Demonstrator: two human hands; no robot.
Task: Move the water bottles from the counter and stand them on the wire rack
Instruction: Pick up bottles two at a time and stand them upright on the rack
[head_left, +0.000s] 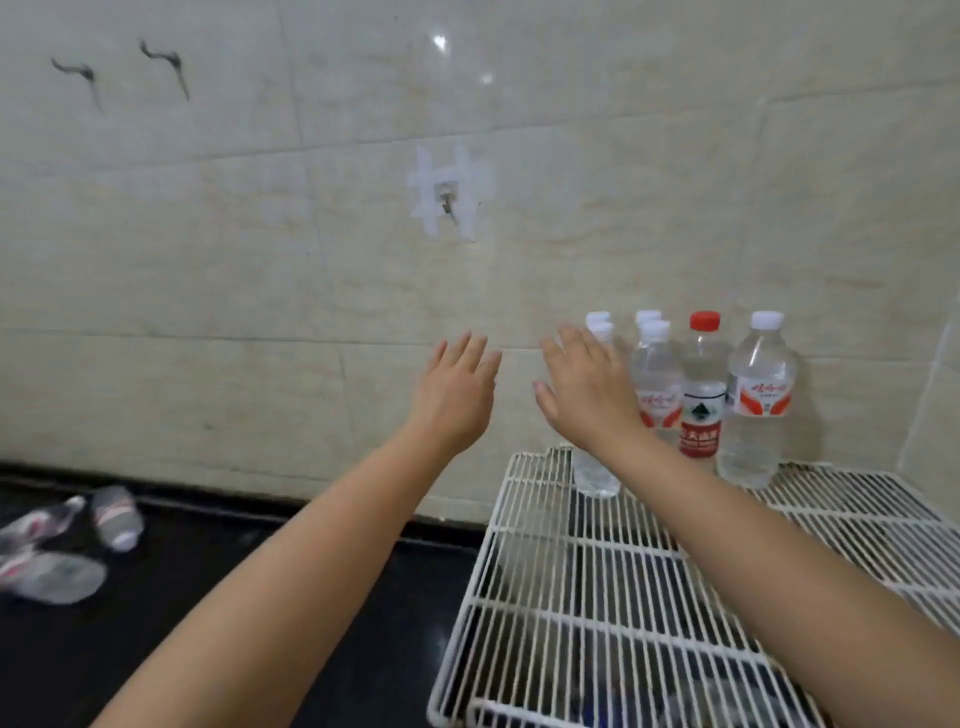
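Note:
Several clear water bottles stand upright at the back of the white wire rack (597, 571), against the tiled wall. Among them are a red-capped bottle (701, 395), a white-capped bottle (759, 400) at the right, and one (595, 475) partly hidden behind my right wrist. Three more bottles lie on their sides on the black counter at the far left, such as one (117, 517) and another (57, 577). My left hand (457, 387) is raised with fingers spread and holds nothing. My right hand (584, 387), also spread and empty, hovers just left of the standing bottles.
The black counter (260, 597) runs along a beige tiled wall. A hook in a white adhesive patch (448, 195) sits on the wall above my hands. Two dark hooks (171, 65) are at the upper left. The front of the rack holds no bottles.

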